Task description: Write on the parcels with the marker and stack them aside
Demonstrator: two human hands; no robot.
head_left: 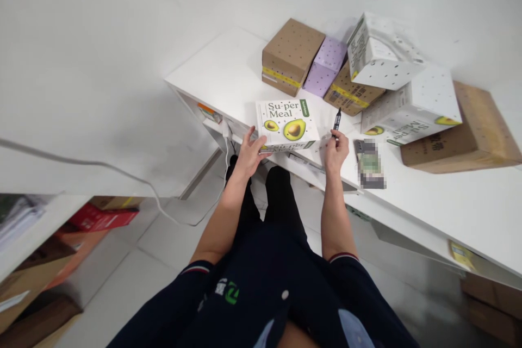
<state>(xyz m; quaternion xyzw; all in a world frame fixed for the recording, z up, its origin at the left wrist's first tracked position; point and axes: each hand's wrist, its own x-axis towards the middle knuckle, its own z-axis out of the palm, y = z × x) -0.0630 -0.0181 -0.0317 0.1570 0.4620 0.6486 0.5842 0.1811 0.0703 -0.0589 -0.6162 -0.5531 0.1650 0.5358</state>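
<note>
A white Su-per Meal box (287,121) printed with avocados lies near the front edge of the white desk. My left hand (248,155) grips its front left corner, the thumb against the box and some fingers hidden beneath or behind it. To the right of the box, my right hand (336,152) is closed round a black marker (337,119), whose dark end points away from me. The marker is apart from the box. Just right of that hand lies a blurred-out flat object (370,164).
Along the back of the desk (212,73) stand a brown carton (291,54), a purple box (325,68), a taped carton (353,89), stacked white boxes (391,65) and a large carton (485,125). A white cable (163,209) hangs at left, near shelves of cartons.
</note>
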